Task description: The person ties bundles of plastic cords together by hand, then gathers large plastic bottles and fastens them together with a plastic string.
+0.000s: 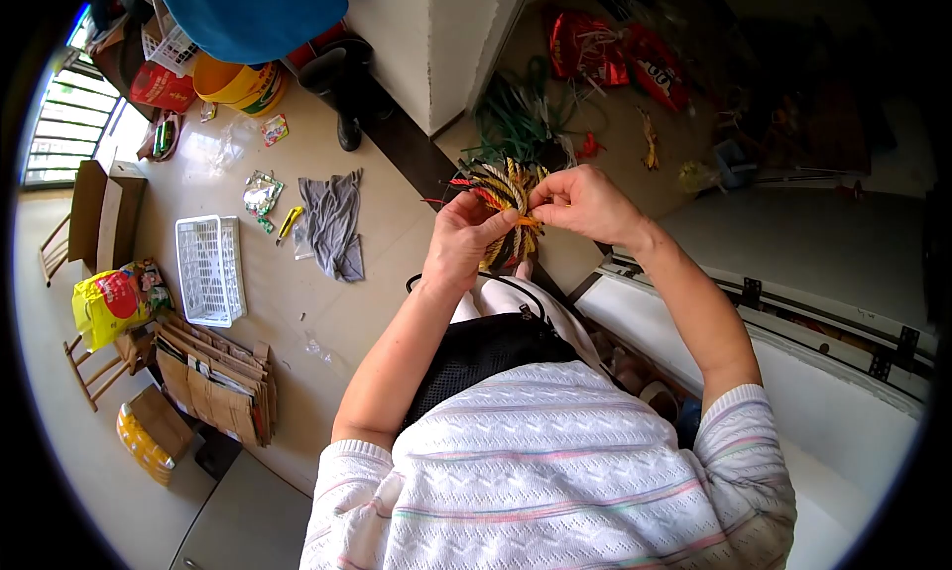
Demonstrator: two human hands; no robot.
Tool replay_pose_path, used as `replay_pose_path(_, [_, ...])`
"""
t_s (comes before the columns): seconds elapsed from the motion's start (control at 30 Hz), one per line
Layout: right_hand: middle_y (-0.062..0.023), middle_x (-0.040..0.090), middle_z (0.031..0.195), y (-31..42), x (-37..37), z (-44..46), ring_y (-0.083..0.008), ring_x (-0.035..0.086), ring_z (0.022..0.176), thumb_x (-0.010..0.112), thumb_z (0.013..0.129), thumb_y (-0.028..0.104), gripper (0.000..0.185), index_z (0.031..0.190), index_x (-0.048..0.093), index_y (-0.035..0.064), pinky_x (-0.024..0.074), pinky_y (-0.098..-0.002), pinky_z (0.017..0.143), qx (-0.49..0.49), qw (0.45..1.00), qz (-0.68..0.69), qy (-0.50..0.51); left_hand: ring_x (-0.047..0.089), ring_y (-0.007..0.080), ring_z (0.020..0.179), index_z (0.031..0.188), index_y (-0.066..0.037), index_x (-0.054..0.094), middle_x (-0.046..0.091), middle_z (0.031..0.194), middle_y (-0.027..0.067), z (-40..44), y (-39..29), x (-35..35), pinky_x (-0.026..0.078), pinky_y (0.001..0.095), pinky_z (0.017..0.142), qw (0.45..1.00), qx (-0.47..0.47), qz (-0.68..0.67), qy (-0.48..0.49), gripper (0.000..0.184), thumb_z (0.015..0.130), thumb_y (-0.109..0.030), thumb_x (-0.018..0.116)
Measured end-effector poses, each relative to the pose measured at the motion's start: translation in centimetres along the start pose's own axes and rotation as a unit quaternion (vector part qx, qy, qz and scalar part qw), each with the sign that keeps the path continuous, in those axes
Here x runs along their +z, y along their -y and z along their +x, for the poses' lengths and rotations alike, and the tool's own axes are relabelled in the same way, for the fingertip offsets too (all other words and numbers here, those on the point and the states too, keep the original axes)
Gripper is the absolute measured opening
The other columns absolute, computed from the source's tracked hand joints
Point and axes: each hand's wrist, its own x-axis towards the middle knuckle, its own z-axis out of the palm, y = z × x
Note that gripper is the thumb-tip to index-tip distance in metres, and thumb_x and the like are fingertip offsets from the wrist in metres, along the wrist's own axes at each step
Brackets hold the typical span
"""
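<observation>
A bundle of twisted cords point(511, 180) in yellow, cream, red and black is held out in front of my waist. My left hand point(468, 241) is closed around its left side, the thumb pressing across the middle. An orange strand point(526, 221) runs around the bundle's waist. At the right side, my right hand point(592, 206) is in a pinch on this strand, close against the cords; the exact grip between its fingertips is partly hidden. Loose cord ends fan out above and below the hands.
Green straps point(521, 119) and red shiny bags point(590, 50) lie on the floor beyond. To the left are a grey cloth point(333, 223), a yellow utility knife point(289, 223), a white plastic basket point(210, 273) and folded cardboard point(213, 382). A wall corner point(431, 64) stands ahead.
</observation>
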Motion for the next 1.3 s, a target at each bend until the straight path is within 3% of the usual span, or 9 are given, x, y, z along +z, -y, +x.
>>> replay_pose_path(0.33, [0.0037,0.050,0.054,-0.8,0.1,0.6,-0.0030,0.042,0.050,0.064,0.071,0.007,0.009,0.073,0.059,-0.0005,0.0338,-0.0208,0.045,0.022,0.995,0.080,0.052,0.059,0.0130,0.076,0.094,0.001,0.056,0.062,0.089,0.0082,0.0,-0.1,0.0,0.048,0.0251,0.069,0.998,0.011,0.065,-0.009,0.022,0.074,-0.001,0.066])
replay_pose_path(0.53, [0.0062,0.049,0.055,-1.4,0.5,0.4,-0.0015,0.040,0.050,0.063,0.074,0.006,0.008,0.071,0.058,0.0009,0.0322,-0.0192,0.044,0.006,0.994,0.103,0.035,0.059,0.0134,0.078,0.096,0.001,0.056,0.062,0.090,0.0083,0.2,-0.2,-0.6,0.047,0.0254,0.072,0.999,-0.015,0.032,0.005,0.023,0.074,0.000,0.065])
replay_pose_path(0.73, [0.0079,0.044,0.054,-0.5,1.2,-0.9,-0.0001,0.036,0.049,0.060,0.077,0.006,0.006,0.074,0.057,0.0020,0.0295,-0.0180,0.044,-0.028,0.998,0.038,-0.045,0.058,0.0136,0.080,0.097,0.001,0.054,0.061,0.092,0.0073,0.6,-0.3,-0.4,0.048,0.0268,0.074,0.997,-0.064,-0.027,0.043,0.023,0.077,-0.003,0.064])
replay_pose_path(0.93, [-0.0037,0.053,0.054,-0.4,0.7,-1.4,-0.0051,0.046,0.047,0.060,0.075,0.005,0.006,0.075,0.056,0.0011,0.0368,-0.0225,0.044,-0.130,0.975,-0.116,-0.139,0.058,0.0130,0.081,0.100,0.002,0.054,0.061,0.093,0.0063,0.6,-0.1,-0.5,0.047,0.0261,0.076,0.996,-0.043,0.056,0.061,0.026,0.078,-0.006,0.064])
replay_pose_path(1.03, [-0.0096,0.058,0.059,-1.8,-0.4,-0.5,-0.0177,0.058,0.051,0.059,0.076,0.009,0.008,0.076,0.056,0.0022,0.0435,-0.0289,0.048,-0.138,0.950,-0.159,-0.230,0.058,0.0154,0.085,0.104,0.002,0.054,0.060,0.097,0.0083,0.6,-0.2,-0.6,0.047,0.0277,0.079,0.994,-0.048,0.063,0.069,0.030,0.077,-0.005,0.064])
replay_pose_path(1.07, [-0.0071,0.057,0.058,-1.8,-1.1,-0.4,-0.0136,0.056,0.050,0.060,0.076,0.010,0.007,0.077,0.057,0.0029,0.0428,-0.0269,0.047,-0.096,0.949,-0.171,-0.248,0.058,0.0156,0.085,0.104,0.002,0.054,0.060,0.097,0.0084,0.6,-0.2,-0.6,0.047,0.0279,0.079,0.995,-0.053,0.053,0.062,0.029,0.077,-0.005,0.064])
replay_pose_path(1.17, [-0.0041,0.058,0.059,-3.8,-1.9,0.0,-0.0089,0.052,0.049,0.059,0.078,0.010,0.008,0.080,0.057,0.0023,0.0415,-0.0245,0.046,-0.065,0.965,-0.091,-0.239,0.058,0.0159,0.085,0.103,0.002,0.054,0.060,0.097,0.0090,0.6,-0.3,-0.8,0.047,0.0284,0.078,0.998,-0.059,0.021,0.033,0.027,0.078,-0.003,0.063])
replay_pose_path(1.2, [-0.0013,0.059,0.063,-3.8,-2.1,0.0,-0.0052,0.051,0.054,0.058,0.081,0.010,0.010,0.088,0.057,0.0017,0.0414,-0.0215,0.050,-0.035,0.977,0.033,-0.209,0.058,0.0158,0.085,0.102,0.002,0.054,0.061,0.096,0.0093,0.6,-0.5,-1.0,0.047,0.0286,0.078,0.998,-0.055,0.008,0.020,0.026,0.078,-0.003,0.063])
replay_pose_path(1.3, [-0.0016,0.060,0.067,-2.7,-2.7,-0.9,-0.0053,0.052,0.058,0.057,0.083,0.008,0.015,0.095,0.055,0.0008,0.0423,-0.0200,0.056,-0.031,0.965,0.154,-0.211,0.059,0.0168,0.085,0.102,0.003,0.053,0.060,0.097,0.0099,0.6,-0.9,-0.9,0.048,0.0294,0.077,0.998,-0.046,-0.035,-0.018,0.025,0.078,0.000,0.061])
